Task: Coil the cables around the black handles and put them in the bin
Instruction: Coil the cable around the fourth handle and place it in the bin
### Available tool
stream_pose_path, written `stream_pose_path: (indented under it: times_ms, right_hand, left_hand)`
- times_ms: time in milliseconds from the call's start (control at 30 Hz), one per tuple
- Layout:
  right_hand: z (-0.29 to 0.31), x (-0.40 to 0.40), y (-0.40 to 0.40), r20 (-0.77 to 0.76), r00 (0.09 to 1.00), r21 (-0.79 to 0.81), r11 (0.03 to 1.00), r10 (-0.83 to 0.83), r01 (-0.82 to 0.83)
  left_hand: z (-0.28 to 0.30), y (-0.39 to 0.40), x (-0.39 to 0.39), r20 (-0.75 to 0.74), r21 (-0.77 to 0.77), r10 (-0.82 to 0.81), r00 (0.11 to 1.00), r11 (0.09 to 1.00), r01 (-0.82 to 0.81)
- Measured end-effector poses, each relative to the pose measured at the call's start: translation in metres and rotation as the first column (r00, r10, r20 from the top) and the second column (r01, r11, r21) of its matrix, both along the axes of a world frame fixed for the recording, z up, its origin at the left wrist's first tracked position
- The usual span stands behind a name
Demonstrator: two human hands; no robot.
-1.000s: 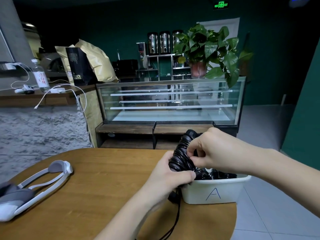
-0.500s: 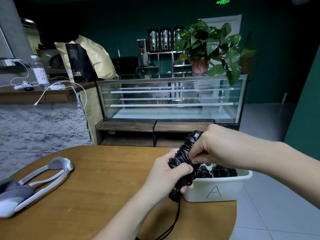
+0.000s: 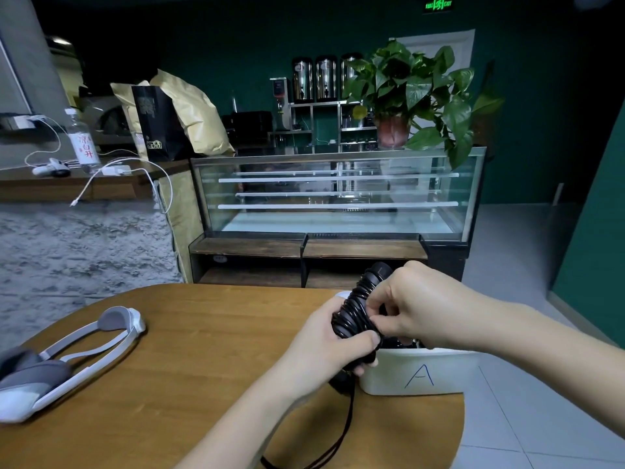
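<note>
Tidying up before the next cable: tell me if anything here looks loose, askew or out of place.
Only the cable: a length hangs uncoiled below the black handle held by the left hand and right hand. The bin sits square.

A black handle [image 3: 362,302] is held tilted above the near left corner of the bin [image 3: 419,374], its bare upper end pointing up and away. A black cable [image 3: 351,314] is wound around it in close glossy turns along most of its length. The unwound rest of the cable is seen hanging from the lower end and trailing down across the wooden table toward the near edge. The bin is white plastic, marked with a blue letter A on its near wall, and is set at the table's right edge; dark coiled bundles are glimpsed inside it.
</note>
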State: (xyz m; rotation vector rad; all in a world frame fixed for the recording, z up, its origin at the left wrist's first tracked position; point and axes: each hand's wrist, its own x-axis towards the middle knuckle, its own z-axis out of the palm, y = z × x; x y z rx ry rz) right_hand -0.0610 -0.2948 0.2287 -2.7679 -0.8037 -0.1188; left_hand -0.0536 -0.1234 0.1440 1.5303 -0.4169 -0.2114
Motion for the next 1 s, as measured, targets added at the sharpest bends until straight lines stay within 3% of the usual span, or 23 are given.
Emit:
stream_pose_path:
  times_ms: [67, 267, 500, 600, 733, 867, 1000]
  right_hand:
    - [0.003, -0.003, 0.000, 0.044, 0.999, 0.008, 1.000, 0.027, -0.027]
    - [0.013, -0.004, -0.001, -0.029, 0.998, 0.109, 0.993, 0.058, -0.055]
    - [0.002, -0.015, 0.004, 0.236, 0.972, 0.092, 0.996, -0.003, -0.019]
    - [-0.002, -0.019, 0.007, 0.281, 0.958, 0.183, 0.983, -0.060, 0.007]
    - [-0.001, -0.024, 0.010, 0.201, 0.969, 0.332, 0.941, -0.145, 0.072]
    - [-0.002, -0.027, 0.014, 0.126, 0.964, 0.575, 0.809, -0.234, 0.121]
    - [-0.006, -0.035, 0.016, -0.100, 0.973, 0.868, 0.460, -0.207, 0.187]
  left_hand:
    - [0.003, 0.002, -0.001, -0.019, -0.045, -0.026, 0.999, 0.999, 0.026]
    - [0.008, 0.002, -0.004, -0.132, -0.188, -0.038, 0.991, 0.982, 0.012]
    - [0.006, -0.005, -0.009, -0.183, -0.330, 0.048, 0.982, 0.938, -0.108]
    - [0.008, -0.008, -0.014, -0.203, -0.380, 0.065, 0.977, 0.914, -0.140]
    - [0.012, -0.010, -0.019, -0.225, -0.423, 0.073, 0.972, 0.891, -0.165]
    - [0.016, -0.012, -0.023, -0.250, -0.519, 0.016, 0.968, 0.842, -0.147]
    - [0.019, -0.019, -0.031, -0.239, -0.653, -0.121, 0.963, 0.754, -0.067]
